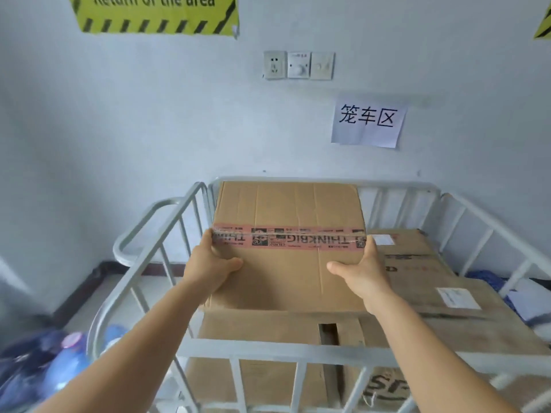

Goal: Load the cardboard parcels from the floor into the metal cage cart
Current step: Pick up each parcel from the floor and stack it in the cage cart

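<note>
**Parcel held between both hands over the cage cart**

The cardboard parcel (287, 245), crossed by a band of pink printed tape, sits at the centre of the frame, inside the top rails of the metal cage cart (268, 351). It lies above a larger box (277, 329) already in the cart. The left hand (210, 265) grips its left edge, fingers curled over the side at the tape line and thumb lying across the top face. The right hand (362, 271) mirrors it on the right edge, thumb pointing inward on the top, fingers wrapped round the side. Both forearms reach in from the bottom of the frame over the near rail.

To the right of the parcel, flattened cartons (432, 278) with white labels lie in the cart. At lower left, outside the cart, blue water bottles (64, 363) are blurred. On the wall, a paper sign (368, 123) hangs at upper right of centre, switches (298, 65) above it, and a yellow hazard banner (155, 14) at upper left.
</note>
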`<move>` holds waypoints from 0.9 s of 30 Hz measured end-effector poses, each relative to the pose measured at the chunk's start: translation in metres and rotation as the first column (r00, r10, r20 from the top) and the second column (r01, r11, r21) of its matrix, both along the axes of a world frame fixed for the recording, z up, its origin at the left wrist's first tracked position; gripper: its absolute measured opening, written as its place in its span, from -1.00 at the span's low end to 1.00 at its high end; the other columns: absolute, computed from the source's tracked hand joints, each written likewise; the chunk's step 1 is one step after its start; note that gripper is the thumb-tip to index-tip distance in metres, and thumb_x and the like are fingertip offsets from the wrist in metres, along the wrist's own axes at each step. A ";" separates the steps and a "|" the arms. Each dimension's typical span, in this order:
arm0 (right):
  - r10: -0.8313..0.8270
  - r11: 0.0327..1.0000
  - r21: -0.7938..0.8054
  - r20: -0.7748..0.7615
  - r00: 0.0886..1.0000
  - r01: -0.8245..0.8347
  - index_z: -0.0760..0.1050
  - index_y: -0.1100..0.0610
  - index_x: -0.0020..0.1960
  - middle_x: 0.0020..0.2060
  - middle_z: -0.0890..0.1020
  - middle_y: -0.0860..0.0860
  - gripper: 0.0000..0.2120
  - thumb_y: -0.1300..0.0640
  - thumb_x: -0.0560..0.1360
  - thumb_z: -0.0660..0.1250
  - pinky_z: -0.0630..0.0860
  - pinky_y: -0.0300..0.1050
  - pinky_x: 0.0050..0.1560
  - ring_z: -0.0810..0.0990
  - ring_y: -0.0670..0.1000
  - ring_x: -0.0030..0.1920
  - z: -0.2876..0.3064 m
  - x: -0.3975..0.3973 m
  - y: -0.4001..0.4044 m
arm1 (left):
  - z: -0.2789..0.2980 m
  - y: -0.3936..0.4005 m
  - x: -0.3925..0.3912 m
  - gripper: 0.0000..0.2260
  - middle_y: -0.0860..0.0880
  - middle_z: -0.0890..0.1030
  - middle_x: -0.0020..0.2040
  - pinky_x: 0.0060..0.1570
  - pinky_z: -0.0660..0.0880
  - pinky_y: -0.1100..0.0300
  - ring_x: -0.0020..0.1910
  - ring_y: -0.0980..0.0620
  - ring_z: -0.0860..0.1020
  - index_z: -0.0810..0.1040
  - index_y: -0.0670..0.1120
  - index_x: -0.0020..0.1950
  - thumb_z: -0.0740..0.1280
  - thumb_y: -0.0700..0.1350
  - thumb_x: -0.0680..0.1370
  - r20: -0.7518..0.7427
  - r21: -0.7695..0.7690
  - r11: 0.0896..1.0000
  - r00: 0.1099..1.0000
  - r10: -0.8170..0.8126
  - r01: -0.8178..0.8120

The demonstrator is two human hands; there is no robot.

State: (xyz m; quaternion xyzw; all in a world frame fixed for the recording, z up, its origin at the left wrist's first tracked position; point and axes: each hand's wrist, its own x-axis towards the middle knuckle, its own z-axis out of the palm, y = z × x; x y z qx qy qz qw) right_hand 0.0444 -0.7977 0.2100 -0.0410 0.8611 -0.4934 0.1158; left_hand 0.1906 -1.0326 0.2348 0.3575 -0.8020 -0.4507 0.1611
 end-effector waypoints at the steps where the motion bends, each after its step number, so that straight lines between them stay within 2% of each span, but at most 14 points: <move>1: 0.020 1.000 0.003 0.027 0.999 -0.020 -0.15 -0.09 0.59 0.55 0.14 -0.02 0.08 -0.02 0.34 0.54 0.24 0.23 0.43 0.17 0.17 0.51 -0.009 -0.005 -0.011 | -0.007 -0.009 -0.001 -0.39 -0.04 0.53 0.15 -0.18 0.45 0.12 -0.06 -0.04 0.53 0.29 0.02 0.39 0.49 -0.11 0.41 0.029 0.004 1.000 0.999 0.017 -0.017; 3: 0.064 0.998 0.001 0.092 0.994 -0.065 -0.16 -0.08 0.59 0.55 0.13 -0.02 0.07 0.02 0.36 0.53 0.23 0.20 0.44 0.17 0.16 0.51 -0.028 -0.016 -0.032 | -0.020 -0.027 -0.007 -0.47 -0.05 0.53 0.11 -0.20 0.47 0.13 -0.12 0.00 0.52 0.33 0.01 0.30 0.48 -0.13 0.41 0.088 0.001 0.999 0.995 0.046 -0.046; 5: 0.099 0.995 -0.010 0.176 0.979 -0.098 -0.17 -0.07 0.59 0.54 0.16 -0.02 0.07 0.03 0.37 0.53 0.25 0.17 0.41 0.21 0.14 0.49 -0.048 -0.028 -0.050 | -0.032 -0.042 -0.015 -0.45 -0.05 0.52 0.09 -0.23 0.45 0.14 -0.10 -0.02 0.52 0.32 0.00 0.33 0.47 -0.13 0.42 0.152 0.007 0.998 0.987 0.060 -0.062; 9: 0.122 0.987 0.075 0.236 0.964 -0.143 0.06 -0.07 0.52 0.42 0.34 0.02 -0.03 -0.06 0.28 0.55 0.36 0.27 0.33 0.34 0.19 0.39 -0.087 -0.050 -0.079 | -0.062 -0.066 -0.029 -0.46 -0.01 0.52 0.04 -0.15 0.49 0.11 -0.04 -0.06 0.53 0.31 0.01 0.31 0.48 -0.11 0.41 0.260 0.043 0.993 0.961 0.093 -0.108; 11: 0.143 0.976 0.120 0.275 0.951 -0.182 0.06 -0.05 0.53 0.42 0.30 0.02 -0.03 -0.07 0.30 0.55 0.37 0.27 0.32 0.33 0.20 0.39 -0.101 -0.056 -0.090 | -0.081 -0.075 -0.032 -0.48 -0.04 0.54 0.07 -0.11 0.51 0.09 -0.04 -0.04 0.53 0.35 0.01 0.29 0.48 -0.13 0.41 0.284 0.077 0.988 0.953 0.107 -0.134; 13: 0.161 0.964 0.155 0.314 0.936 -0.218 0.02 -0.06 0.55 0.44 0.25 0.02 -0.03 -0.04 0.34 0.54 0.36 0.25 0.34 0.31 0.20 0.40 -0.115 -0.060 -0.099 | -0.099 -0.083 -0.034 -0.47 -0.05 0.54 0.10 -0.15 0.49 0.13 -0.05 -0.03 0.52 0.34 0.01 0.30 0.49 -0.13 0.40 0.321 0.101 0.983 0.940 0.113 -0.153; 16: 0.177 0.946 0.195 0.354 0.918 -0.258 -0.03 -0.03 0.58 0.46 0.24 0.05 -0.02 0.01 0.37 0.53 0.38 0.19 0.35 0.34 0.19 0.39 -0.134 -0.063 -0.112 | -0.125 -0.096 -0.034 -0.51 -0.03 0.51 0.04 -0.07 0.49 0.10 -0.05 -0.04 0.51 0.34 0.00 0.26 0.48 -0.13 0.41 0.388 0.124 0.976 0.913 0.121 -0.182; 20: 0.176 0.930 0.228 0.415 0.893 -0.289 0.01 0.03 0.56 0.41 0.32 0.09 -0.09 0.07 0.41 0.51 0.47 0.06 0.16 0.43 0.15 0.30 -0.161 -0.062 -0.132 | -0.159 -0.117 -0.036 -0.43 0.07 0.45 -0.11 -0.16 0.43 0.18 -0.11 0.00 0.47 0.29 -0.02 0.37 0.47 -0.14 0.44 0.454 0.145 0.972 0.885 0.103 -0.187; 22: 0.149 0.927 0.248 0.445 0.883 -0.282 0.07 0.04 0.53 0.37 0.37 0.09 -0.15 0.08 0.42 0.50 0.49 0.05 0.11 0.46 0.14 0.25 -0.176 -0.058 -0.143 | -0.175 -0.129 -0.036 -0.39 0.03 0.46 -0.03 -0.16 0.44 0.18 -0.08 -0.01 0.48 0.26 -0.02 0.41 0.47 -0.14 0.44 0.494 0.152 0.973 0.866 0.077 -0.173; 25: 0.090 0.929 0.275 0.482 0.872 -0.248 0.15 0.07 0.47 0.32 0.42 0.10 -0.30 0.15 0.46 0.46 0.46 -0.09 -0.07 0.47 0.09 0.10 -0.196 -0.048 -0.161 | -0.201 -0.150 -0.034 -0.40 -0.02 0.51 0.02 -0.07 0.50 0.10 -0.03 -0.06 0.52 0.28 -0.03 0.39 0.47 -0.14 0.42 0.546 0.160 0.977 0.837 0.030 -0.139; 27: 0.055 0.931 0.289 0.495 0.867 -0.225 0.18 0.08 0.44 0.31 0.41 0.11 -0.36 0.22 0.48 0.43 0.42 -0.11 -0.07 0.43 0.05 0.04 -0.210 -0.043 -0.174 | -0.219 -0.164 -0.032 -0.40 -0.02 0.53 0.00 -0.11 0.49 0.13 -0.05 -0.06 0.52 0.29 -0.02 0.38 0.47 -0.15 0.41 0.558 0.171 0.978 0.830 0.006 -0.122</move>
